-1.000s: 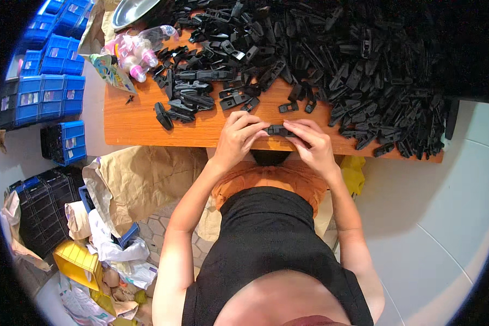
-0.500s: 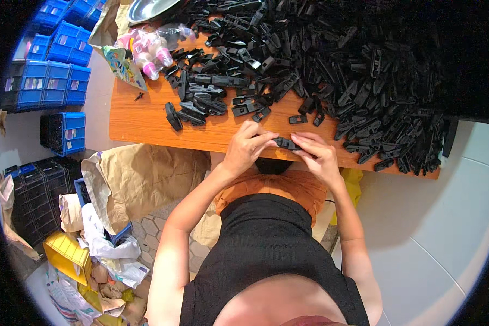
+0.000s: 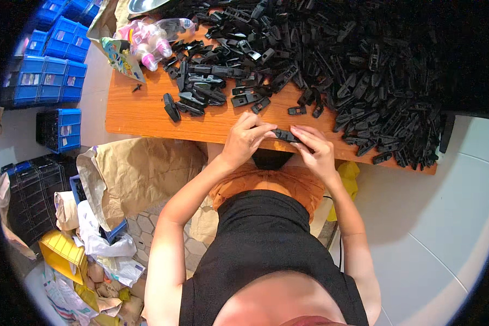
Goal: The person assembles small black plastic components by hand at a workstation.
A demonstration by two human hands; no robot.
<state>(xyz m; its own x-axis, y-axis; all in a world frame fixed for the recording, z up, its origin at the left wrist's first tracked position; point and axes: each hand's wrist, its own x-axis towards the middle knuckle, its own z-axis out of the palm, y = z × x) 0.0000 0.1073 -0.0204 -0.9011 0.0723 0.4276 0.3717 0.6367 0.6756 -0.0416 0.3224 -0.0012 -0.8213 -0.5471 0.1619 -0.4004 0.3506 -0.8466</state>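
Between my two hands, over the near edge of the wooden table [image 3: 141, 117], is a small black plastic part [image 3: 286, 135], long and narrow. My left hand [image 3: 246, 137] pinches its left end, and my right hand [image 3: 314, 149] grips its right end with thumb and fingers. The fingertips cover both ends. Just beyond my hands lie a few loose black plastic pieces [image 3: 246, 99], and a big heap of similar black parts [image 3: 358, 81] spreads over the back and right of the table.
Pink-capped clear plastic bottles [image 3: 156, 46] and a metal bowl [image 3: 145, 4] stand at the table's back left. A brown paper bag [image 3: 138, 174] hangs below its left edge. Blue crates [image 3: 49, 79] are stacked at far left, with a yellow bin [image 3: 64, 254] and white plastic bags lower down.
The scene has shifted slightly up and left in view. Both hands still hold the black part, which now shows a smoother, less segmented side, as if turned a little.
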